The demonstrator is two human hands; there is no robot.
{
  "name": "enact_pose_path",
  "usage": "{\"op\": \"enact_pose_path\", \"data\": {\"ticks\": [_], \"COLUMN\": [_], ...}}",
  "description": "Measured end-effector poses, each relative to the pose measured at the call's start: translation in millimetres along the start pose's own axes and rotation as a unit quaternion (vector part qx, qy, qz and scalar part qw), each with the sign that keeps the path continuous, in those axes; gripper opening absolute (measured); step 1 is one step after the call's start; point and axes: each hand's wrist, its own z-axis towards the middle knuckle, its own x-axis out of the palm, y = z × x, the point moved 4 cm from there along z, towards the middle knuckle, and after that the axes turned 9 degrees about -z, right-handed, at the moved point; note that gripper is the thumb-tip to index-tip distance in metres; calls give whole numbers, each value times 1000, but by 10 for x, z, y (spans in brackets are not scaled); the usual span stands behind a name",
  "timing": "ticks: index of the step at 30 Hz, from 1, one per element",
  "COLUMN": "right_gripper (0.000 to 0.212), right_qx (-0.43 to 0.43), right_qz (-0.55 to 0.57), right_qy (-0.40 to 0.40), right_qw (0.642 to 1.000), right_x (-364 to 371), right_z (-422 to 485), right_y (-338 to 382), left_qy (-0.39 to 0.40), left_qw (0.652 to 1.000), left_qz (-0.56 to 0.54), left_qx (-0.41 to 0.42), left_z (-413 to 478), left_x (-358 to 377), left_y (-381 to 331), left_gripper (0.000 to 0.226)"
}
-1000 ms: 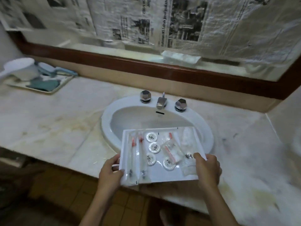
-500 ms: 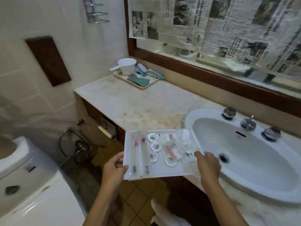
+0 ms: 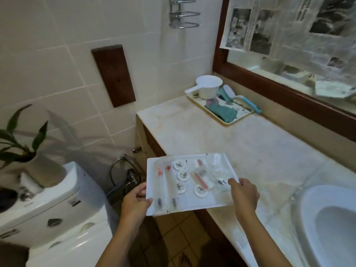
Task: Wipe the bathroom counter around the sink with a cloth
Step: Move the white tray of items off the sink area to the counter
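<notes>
I gripped the white amenity tray [image 3: 194, 204] by its edges, left hand [image 3: 134, 202] and right hand [image 3: 244, 195], over the counter's [image 3: 240, 143] front edge.

Cropped at right and bottom edges: sink [image 3: 300, 209]. Cropped at left: potted plant [image 3: 19, 139], toilet cistern [image 3: 57, 199]. Cropped at top: wire rack [image 3: 183, 18]. Hidden under white tray [image 3: 192, 205]: most fingertips of left hand [image 3: 134, 203] and right hand [image 3: 245, 195]. Too blurred to read: newspaper [image 3: 289, 26] print over mirror [image 3: 250, 62], logos on round packets [image 3: 183, 175].
</notes>
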Motion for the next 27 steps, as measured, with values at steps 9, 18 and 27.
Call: {"op": "enact_pose_path", "data": {"ticks": [9,18,27], "right_gripper": [38,42,71], "right_qx": [-47,-88,-61], "right_qz": [-76,-116,-182], "right_qy": [54,64,51], "right_qw": [995,987,980], "right_x": [793,1510,2206], "right_z": [797,1485,2124], "right_y": [927,1755,2559], "left_qy": [-53,-56,-57], "left_qw": [997,993,988], "left_qz": [-34,-78,-115], "left_qx": [-42,-66,-86], "left_z": [919,1923,3029], "left_x": [52,91,245], "left_y": [-251,-534,-867], "left_gripper": [56,57,48]}}
